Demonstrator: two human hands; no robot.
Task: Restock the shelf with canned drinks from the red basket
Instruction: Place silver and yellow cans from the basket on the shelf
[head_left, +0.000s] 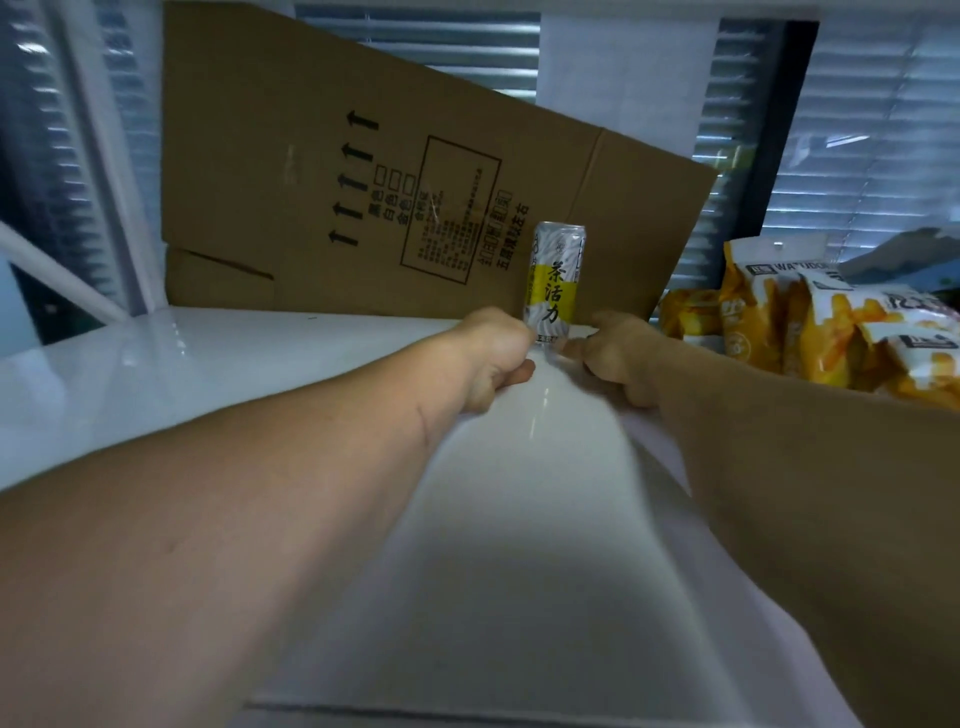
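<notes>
A slim silver can with a yellow label stands upright near the back of the white shelf. Both my arms reach far in toward it. My left hand is at the can's lower left, fingers curled against its base. My right hand is at the lower right, fingers curled, a fingertip touching the can's bottom edge. The red basket is not in view.
A flattened cardboard box leans against the back of the shelf behind the can. Several yellow and white snack bags lie on the shelf to the right. A white shelf post slants at the left. Window blinds are behind.
</notes>
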